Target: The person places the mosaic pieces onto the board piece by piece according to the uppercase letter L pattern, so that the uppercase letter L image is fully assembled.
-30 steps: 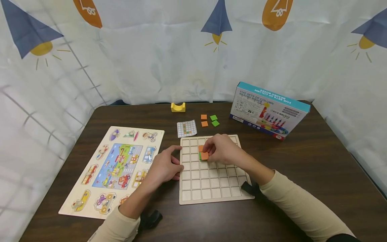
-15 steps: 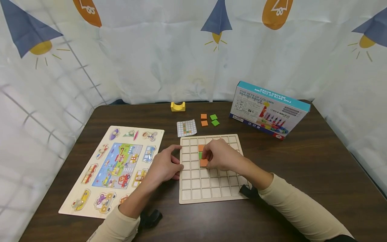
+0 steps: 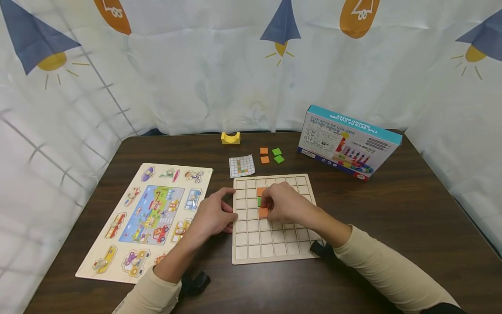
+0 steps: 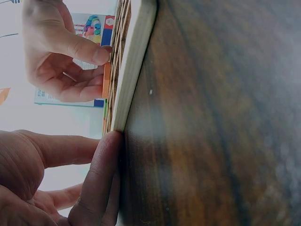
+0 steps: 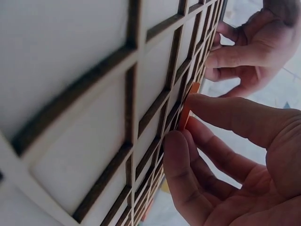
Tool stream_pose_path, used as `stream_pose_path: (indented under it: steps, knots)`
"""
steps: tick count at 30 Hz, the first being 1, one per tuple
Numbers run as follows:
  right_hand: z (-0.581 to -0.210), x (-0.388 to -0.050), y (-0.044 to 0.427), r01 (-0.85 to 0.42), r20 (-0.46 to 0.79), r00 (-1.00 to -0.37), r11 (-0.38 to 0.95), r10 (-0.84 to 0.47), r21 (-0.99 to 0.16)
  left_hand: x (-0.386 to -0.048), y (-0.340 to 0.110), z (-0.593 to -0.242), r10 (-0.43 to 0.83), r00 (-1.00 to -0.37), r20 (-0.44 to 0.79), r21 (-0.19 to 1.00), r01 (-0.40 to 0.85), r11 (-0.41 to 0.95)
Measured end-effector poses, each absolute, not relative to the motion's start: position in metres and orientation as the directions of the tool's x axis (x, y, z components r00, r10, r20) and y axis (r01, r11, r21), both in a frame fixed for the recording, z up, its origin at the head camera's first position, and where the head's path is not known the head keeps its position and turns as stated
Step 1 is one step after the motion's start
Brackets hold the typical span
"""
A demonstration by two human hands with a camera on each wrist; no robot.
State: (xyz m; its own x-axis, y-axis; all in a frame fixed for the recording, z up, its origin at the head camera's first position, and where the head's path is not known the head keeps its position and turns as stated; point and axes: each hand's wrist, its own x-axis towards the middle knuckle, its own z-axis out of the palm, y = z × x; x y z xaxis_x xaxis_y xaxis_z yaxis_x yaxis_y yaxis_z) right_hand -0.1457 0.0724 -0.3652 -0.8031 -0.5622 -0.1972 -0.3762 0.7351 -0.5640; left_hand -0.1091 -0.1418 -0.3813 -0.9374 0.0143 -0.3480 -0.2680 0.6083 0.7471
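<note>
The orange tile (image 3: 263, 213) is at the third column from the left of the wooden grid board (image 3: 254, 239), just on the near side of a green tile (image 3: 259, 202); the right wrist view shows its edge raised above the grid lines, and whether any part sits in a square cannot be told. The right hand (image 3: 289, 203) pinches it narrowly between thumb and fingertips. A second ago this tile lay over part of the green one; now it has slid toward the person, and since half a second ago it has shifted only slightly nearer. Beyond the green tile, a second orange tile (image 3: 260, 191) lies in the same column, partly covered by the hand. The left hand (image 3: 215, 214) keeps its place, thumb and index spread wide, touching the board's left edge. Past the far edge lie a printed pattern card (image 3: 242, 166), two loose orange tiles (image 3: 264, 160) and two loose green tiles (image 3: 277, 152), all unmoved, with a yellow arch block (image 3: 230, 138) behind. A peg puzzle (image 3: 121, 249) lies to the left; a beaded-toy box (image 3: 347, 144) stands at the far right of the dark table (image 3: 396, 218), before a patterned curtain (image 3: 215, 74).
</note>
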Motion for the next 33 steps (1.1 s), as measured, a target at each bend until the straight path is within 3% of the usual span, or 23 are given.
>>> stream_pose_path:
  steps: [20, 33]
  knots:
    - [-0.361, -0.147, 0.074, -0.370, -0.205, -0.811, 0.752, -0.548, -0.546, -0.109, -0.143, -0.381, 0.019, -0.942, -0.336, 0.757, -0.259, 0.600]
    - [-0.360, -0.167, 0.086, -0.357, -0.191, -0.805, 0.715, -0.562, -0.601, -0.108, -0.143, -0.382, 0.021, -0.943, -0.333, 0.763, -0.257, 0.593]
